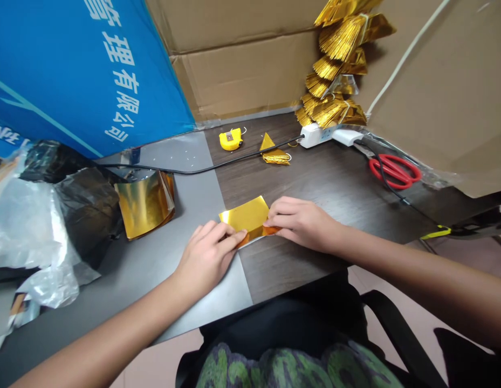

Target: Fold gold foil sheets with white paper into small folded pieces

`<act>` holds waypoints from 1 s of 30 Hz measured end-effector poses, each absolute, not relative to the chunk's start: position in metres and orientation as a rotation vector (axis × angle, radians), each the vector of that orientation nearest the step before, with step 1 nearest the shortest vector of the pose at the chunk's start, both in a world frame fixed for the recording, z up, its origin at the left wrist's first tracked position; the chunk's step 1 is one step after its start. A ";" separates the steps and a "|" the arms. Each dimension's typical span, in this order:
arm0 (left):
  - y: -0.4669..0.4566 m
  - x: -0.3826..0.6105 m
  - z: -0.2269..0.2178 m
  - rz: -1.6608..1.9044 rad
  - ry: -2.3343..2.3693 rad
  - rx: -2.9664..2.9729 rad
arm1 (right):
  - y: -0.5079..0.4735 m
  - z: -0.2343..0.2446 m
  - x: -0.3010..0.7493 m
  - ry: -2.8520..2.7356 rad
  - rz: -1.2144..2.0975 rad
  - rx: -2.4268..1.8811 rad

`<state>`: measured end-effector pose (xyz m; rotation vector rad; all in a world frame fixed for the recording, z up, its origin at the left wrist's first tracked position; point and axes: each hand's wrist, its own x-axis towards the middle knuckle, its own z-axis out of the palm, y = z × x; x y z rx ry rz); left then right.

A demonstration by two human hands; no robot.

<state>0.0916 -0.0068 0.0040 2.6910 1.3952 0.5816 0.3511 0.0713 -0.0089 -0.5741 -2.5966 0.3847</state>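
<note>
Blue panel (72, 64): cut off at the far left, so its lettering runs out of my view.
Plastic bags (35, 215): heaped at left, contents hidden.
Gold bundles (341, 40): piled far right, top cut off.
Right hand (296, 221): fingers close together, pinching the sheet's near right corner between thumb and forefinger.
Left hand (205, 253): fingers bent, tips on the near left corner; whether they pinch or only press, I can't tell.
Gold sheet (246, 215): between both hands, middle of the table (274, 275), near side; fingers cover its near corners.
</note>
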 end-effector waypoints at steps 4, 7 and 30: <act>-0.012 0.090 0.005 0.453 1.376 2.856 | 0.066 -0.009 0.356 -2.610 0.347 -0.582; -0.015 0.089 0.007 0.304 1.358 2.935 | 0.062 -0.008 0.358 -2.632 0.309 -0.598; -0.026 0.091 0.013 0.502 1.424 2.844 | 0.052 -0.012 0.365 -2.627 0.304 -0.639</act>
